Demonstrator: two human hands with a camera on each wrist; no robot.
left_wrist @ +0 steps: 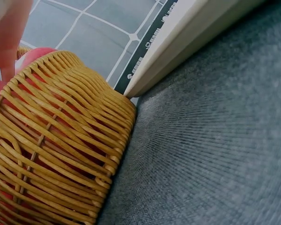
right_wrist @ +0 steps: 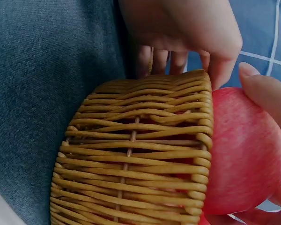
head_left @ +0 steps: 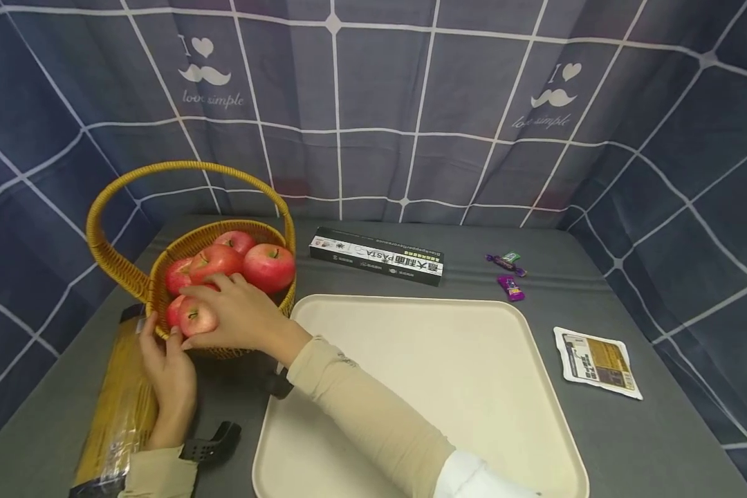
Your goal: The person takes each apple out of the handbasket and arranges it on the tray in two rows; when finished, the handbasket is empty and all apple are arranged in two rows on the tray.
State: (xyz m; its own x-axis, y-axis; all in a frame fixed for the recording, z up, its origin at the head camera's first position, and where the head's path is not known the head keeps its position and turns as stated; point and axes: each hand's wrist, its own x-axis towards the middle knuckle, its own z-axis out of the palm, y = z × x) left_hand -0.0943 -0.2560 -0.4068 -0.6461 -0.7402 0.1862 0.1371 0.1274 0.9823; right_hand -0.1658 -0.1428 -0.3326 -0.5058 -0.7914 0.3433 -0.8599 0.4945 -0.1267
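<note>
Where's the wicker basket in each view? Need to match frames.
Head: wicker basket at left, handle arching above, apples inside.
Left wrist: fills the lower left, beside the cream tray.
Right wrist: centre, lower half, apple at its right.
Shared landmark: grey tablecloth.

cream tray [head_left: 473, 360], pasta box [head_left: 376, 256], candies [head_left: 509, 275]
</note>
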